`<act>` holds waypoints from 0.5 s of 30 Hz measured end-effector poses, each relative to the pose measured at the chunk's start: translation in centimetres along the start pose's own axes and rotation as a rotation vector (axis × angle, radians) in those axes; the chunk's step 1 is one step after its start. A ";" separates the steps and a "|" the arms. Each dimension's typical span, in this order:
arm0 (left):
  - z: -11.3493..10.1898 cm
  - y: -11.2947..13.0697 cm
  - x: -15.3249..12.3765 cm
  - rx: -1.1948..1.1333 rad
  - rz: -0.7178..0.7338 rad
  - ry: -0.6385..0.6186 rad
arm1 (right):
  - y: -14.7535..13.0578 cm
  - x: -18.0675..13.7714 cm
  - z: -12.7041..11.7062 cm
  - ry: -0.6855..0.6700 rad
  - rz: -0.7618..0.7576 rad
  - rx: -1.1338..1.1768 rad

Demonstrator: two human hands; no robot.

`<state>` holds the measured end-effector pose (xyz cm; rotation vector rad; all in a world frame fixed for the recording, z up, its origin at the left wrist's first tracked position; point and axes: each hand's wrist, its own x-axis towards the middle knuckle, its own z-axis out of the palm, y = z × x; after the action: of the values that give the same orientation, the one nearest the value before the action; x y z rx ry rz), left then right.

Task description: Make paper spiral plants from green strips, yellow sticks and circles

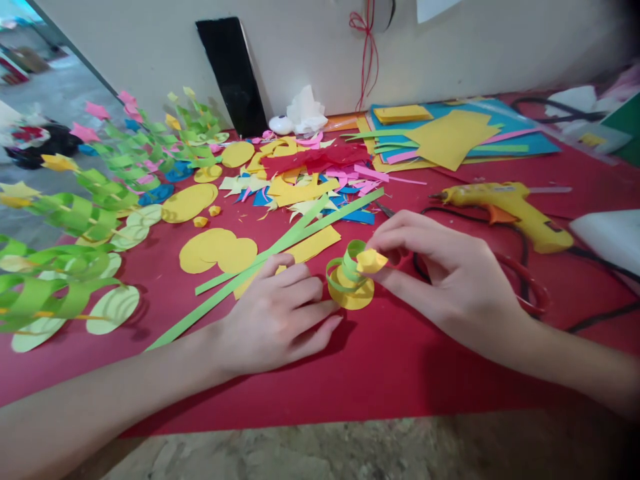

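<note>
My right hand (445,280) pinches a small yellow paper star (371,261) between thumb and fingers. The star is at the top of a curled green paper strip (353,257). That spiral stands on a yellow paper disc (356,299) on the red table. My left hand (283,313) rests on the table left of the disc, fingers loosely bent and apart, one fingertip at or near the disc's edge. I see nothing held in it. Long green paper strips (300,233) and a folded yellow paper piece (316,245) lie just beyond the left hand.
Finished green spirals with stars (95,213) crowd the left side. Yellow discs (217,251) and a heap of paper scraps (310,180) lie in the middle. A yellow glue gun (510,207) and red-handled scissors (533,287) are at right. A phone (235,77) leans on the wall.
</note>
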<state>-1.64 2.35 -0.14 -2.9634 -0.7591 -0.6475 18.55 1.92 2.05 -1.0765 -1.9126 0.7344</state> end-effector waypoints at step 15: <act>0.2 0.0 0.1 0.004 -0.006 -0.043 | 0.2 0.1 0.0 0.020 0.021 -0.003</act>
<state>-1.47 2.44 -0.24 -2.9824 -0.7709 -0.5833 18.62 2.12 1.97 -1.1035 -1.8892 0.7298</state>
